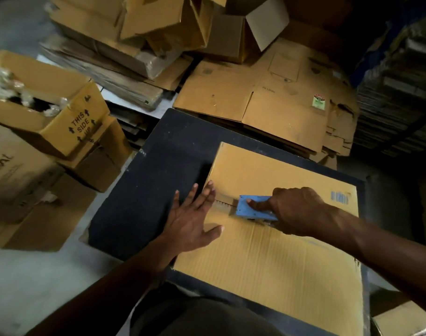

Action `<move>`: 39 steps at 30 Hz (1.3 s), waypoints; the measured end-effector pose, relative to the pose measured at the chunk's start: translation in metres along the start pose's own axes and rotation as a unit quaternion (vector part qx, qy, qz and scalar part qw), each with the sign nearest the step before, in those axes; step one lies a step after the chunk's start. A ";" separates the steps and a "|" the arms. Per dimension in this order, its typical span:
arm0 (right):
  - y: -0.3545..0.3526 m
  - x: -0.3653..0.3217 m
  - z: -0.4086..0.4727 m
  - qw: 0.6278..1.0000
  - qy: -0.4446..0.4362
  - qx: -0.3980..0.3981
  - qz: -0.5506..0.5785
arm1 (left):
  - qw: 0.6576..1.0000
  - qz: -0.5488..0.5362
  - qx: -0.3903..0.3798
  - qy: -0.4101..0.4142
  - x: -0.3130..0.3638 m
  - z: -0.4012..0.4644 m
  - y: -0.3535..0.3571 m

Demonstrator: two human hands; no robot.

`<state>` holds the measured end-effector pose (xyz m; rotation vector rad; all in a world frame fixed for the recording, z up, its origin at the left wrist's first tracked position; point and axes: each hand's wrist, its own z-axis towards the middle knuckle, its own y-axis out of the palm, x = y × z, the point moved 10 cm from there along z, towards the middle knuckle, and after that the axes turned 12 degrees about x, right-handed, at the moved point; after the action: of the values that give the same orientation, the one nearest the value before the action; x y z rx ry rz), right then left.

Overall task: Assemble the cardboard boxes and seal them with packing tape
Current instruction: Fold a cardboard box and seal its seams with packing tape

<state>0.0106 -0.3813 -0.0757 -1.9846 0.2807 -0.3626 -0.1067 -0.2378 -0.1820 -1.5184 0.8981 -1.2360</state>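
A closed brown cardboard box (275,253) stands on a dark table (163,161), its two top flaps meeting in a seam that runs left to right. My right hand (296,209) grips a blue tape dispenser (254,207) on that seam near the box's left edge, index finger stretched along its side. A short strip of tape (225,202) shows between the dispenser and the edge. My left hand (192,214) lies flat with straight fingers over the box's left edge, thumb on the top, fingertips next to the tape end.
Flattened cardboard sheets (275,98) lie stacked beyond the table. Open and tipped boxes (144,27) pile up at the back. A box marked THIS SIDE UP (61,110) sits to the left over other cartons (25,197). Dark shelving (398,93) stands at the right.
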 end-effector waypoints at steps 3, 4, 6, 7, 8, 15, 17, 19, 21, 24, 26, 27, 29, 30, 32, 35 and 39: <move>0.010 0.021 -0.023 1.000 0.019 -0.019 0.006 | 1.000 0.018 -0.013 0.002 0.001 -0.001 -0.001; 0.013 0.028 -0.030 0.999 0.025 -0.021 0.005 | 1.000 0.023 -0.013 0.004 0.002 -0.001 -0.001; 0.017 0.035 -0.039 0.999 0.036 -0.017 0.003 | 0.999 0.037 -0.013 0.010 0.003 0.000 -0.003; 0.021 0.034 -0.040 0.999 0.039 -0.015 0.005 | 0.999 0.051 -0.014 0.011 0.004 0.000 -0.004; 0.026 0.031 -0.040 0.999 0.038 -0.014 0.006 | 0.997 0.068 -0.015 0.014 0.008 0.000 -0.005; 0.033 0.032 -0.039 0.999 0.046 0.021 0.021 | 0.985 0.115 -0.056 0.114 0.076 0.022 0.005; 0.036 0.029 -0.041 0.998 0.052 0.026 0.022 | 0.980 0.121 -0.072 0.142 0.089 0.029 0.013; 0.040 0.029 -0.040 0.998 0.056 0.025 0.027 | 0.978 0.125 -0.072 0.149 0.090 0.031 0.017; 0.039 0.028 -0.039 0.998 0.058 0.018 0.035 | 0.976 0.132 -0.074 0.159 0.085 0.029 0.016; 0.033 0.024 -0.038 0.998 0.062 -0.002 0.034 | 0.974 0.141 -0.076 0.163 0.076 0.028 0.013; 0.030 0.024 -0.042 0.997 0.073 -0.013 0.021 | 0.973 0.140 -0.075 0.167 0.076 0.028 0.012; 0.031 0.026 -0.047 0.996 0.081 -0.022 0.011 | 0.973 0.141 -0.074 0.167 0.077 0.028 0.012; 0.040 0.035 -0.063 0.994 0.094 -0.045 -0.009 | 0.974 0.144 -0.065 0.163 0.077 0.028 0.012; 0.047 0.042 -0.074 0.993 0.101 -0.059 -0.017 | 0.974 0.144 -0.060 0.162 0.077 0.027 0.012; 0.057 0.060 -0.097 0.990 0.118 -0.075 -0.020 | 0.976 0.141 -0.049 0.161 0.078 0.027 0.010; 0.063 0.071 -0.118 0.990 0.120 -0.068 -0.023 | 0.977 0.128 -0.038 0.165 0.079 0.024 0.008; 0.059 0.074 -0.128 0.991 0.129 -0.032 0.003 | 0.980 0.110 -0.025 0.162 0.080 0.026 0.007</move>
<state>0.0293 -0.5393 -0.0684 -1.9981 0.4681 -0.6154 -0.0641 -0.3089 -0.1679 -1.2340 1.2816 -1.3253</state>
